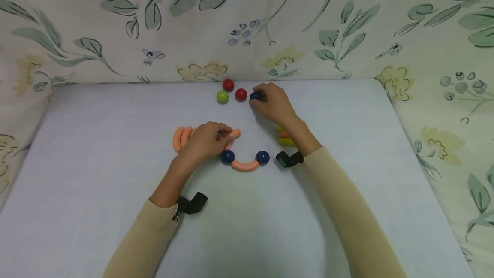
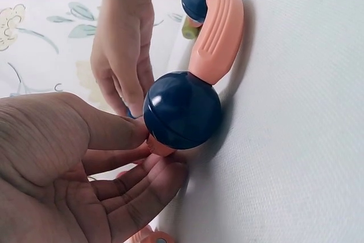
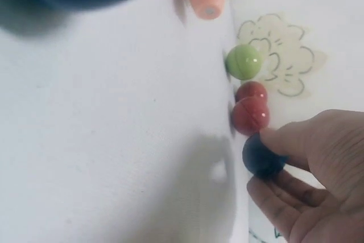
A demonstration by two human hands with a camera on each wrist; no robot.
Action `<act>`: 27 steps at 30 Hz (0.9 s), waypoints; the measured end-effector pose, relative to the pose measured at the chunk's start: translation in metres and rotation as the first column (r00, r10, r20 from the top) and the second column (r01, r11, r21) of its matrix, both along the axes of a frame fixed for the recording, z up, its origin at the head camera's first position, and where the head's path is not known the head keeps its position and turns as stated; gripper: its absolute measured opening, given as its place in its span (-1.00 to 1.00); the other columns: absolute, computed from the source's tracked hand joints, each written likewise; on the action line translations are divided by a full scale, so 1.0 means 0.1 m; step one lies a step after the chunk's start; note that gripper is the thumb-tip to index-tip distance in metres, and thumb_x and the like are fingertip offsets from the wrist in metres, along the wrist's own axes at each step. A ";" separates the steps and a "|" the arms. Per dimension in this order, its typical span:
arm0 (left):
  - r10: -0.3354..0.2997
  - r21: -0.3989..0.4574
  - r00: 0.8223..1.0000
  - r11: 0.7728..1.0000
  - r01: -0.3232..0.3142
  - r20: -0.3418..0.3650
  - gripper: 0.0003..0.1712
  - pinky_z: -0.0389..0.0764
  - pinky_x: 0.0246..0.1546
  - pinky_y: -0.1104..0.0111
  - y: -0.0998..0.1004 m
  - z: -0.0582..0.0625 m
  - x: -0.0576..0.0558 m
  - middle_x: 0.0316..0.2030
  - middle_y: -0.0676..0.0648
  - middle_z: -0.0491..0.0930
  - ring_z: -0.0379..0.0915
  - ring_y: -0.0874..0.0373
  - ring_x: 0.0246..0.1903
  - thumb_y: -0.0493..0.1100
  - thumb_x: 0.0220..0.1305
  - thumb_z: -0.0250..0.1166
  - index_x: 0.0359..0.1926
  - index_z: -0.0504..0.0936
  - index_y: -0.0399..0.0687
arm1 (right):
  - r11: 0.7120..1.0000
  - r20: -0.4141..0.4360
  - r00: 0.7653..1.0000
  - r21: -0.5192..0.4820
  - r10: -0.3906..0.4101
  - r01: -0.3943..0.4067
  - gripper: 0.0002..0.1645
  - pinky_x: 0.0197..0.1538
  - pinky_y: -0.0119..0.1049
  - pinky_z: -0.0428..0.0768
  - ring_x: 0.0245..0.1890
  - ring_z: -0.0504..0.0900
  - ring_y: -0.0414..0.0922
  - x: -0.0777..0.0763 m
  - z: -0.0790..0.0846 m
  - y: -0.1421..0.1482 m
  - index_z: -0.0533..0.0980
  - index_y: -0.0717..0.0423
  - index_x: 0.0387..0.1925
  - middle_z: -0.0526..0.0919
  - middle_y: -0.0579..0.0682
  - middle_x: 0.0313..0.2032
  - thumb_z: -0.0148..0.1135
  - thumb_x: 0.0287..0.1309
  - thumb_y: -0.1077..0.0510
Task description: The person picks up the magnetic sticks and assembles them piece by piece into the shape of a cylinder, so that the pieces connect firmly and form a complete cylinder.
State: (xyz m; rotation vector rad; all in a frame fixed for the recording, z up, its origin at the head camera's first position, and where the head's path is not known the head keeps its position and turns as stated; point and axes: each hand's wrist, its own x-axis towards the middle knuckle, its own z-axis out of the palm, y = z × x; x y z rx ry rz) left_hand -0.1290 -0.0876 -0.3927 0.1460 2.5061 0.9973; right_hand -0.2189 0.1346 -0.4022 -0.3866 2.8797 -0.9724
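Note:
My left hand pinches a curved peach stick, whose near end meets a glossy navy ball. From that ball a second curved peach stick runs to another navy ball, together making a shallow arc on the white table. In the left wrist view the grooved stick joins the large navy ball, with the left thumb and fingers just beside it. Farther back, my right hand holds a third navy ball between thumb and fingers.
Two red balls and a light green ball sit near the table's back edge, left of the right hand. Several curved peach sticks lie left of the left hand. Yellow and orange sticks are partly hidden under the right wrist.

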 end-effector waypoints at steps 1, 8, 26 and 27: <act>-0.005 -0.002 1.000 1.000 0.005 -0.003 -0.52 0.68 -0.04 0.19 0.00 0.00 0.01 -0.04 -0.09 0.78 0.69 0.03 -0.04 0.11 0.56 0.25 0.27 0.69 -0.07 | 1.000 -0.002 1.000 -0.012 -0.005 0.005 -0.47 0.31 -0.03 0.63 0.17 0.67 0.10 0.04 -0.01 0.01 0.54 0.21 0.34 0.65 0.22 0.24 0.33 0.42 0.12; -0.021 -0.002 0.999 1.000 0.021 -0.033 -0.56 0.67 -0.03 0.18 -0.01 -0.01 0.02 -0.05 -0.11 0.76 0.66 0.03 -0.07 0.05 0.57 0.25 0.25 0.70 -0.11 | 0.987 -0.029 0.999 -0.160 0.013 -0.018 -0.52 0.29 -0.06 0.69 0.19 0.71 0.09 0.32 0.01 0.04 0.56 0.24 0.29 0.65 0.21 0.21 0.35 0.42 0.18; -0.037 -0.015 0.998 0.999 0.036 -0.045 -0.60 0.65 -0.04 0.19 0.00 -0.02 -0.01 -0.01 -0.14 0.74 0.63 0.02 -0.06 -0.01 0.58 0.24 0.25 0.69 -0.13 | 0.959 0.060 0.992 -0.266 0.113 -0.094 -0.60 0.24 -0.06 0.72 0.18 0.73 0.04 0.65 0.02 0.14 0.61 0.16 0.21 0.71 0.10 0.14 0.39 0.39 0.18; -0.034 -0.019 0.998 0.999 0.033 -0.043 -0.59 0.65 -0.04 0.19 0.00 -0.02 -0.01 -0.01 -0.14 0.74 0.63 0.02 -0.06 -0.01 0.58 0.24 0.25 0.69 -0.13 | 0.957 0.066 0.990 -0.271 0.124 -0.101 -0.60 0.25 -0.06 0.72 0.18 0.72 0.04 0.65 0.02 0.13 0.61 0.15 0.20 0.71 0.10 0.14 0.39 0.39 0.18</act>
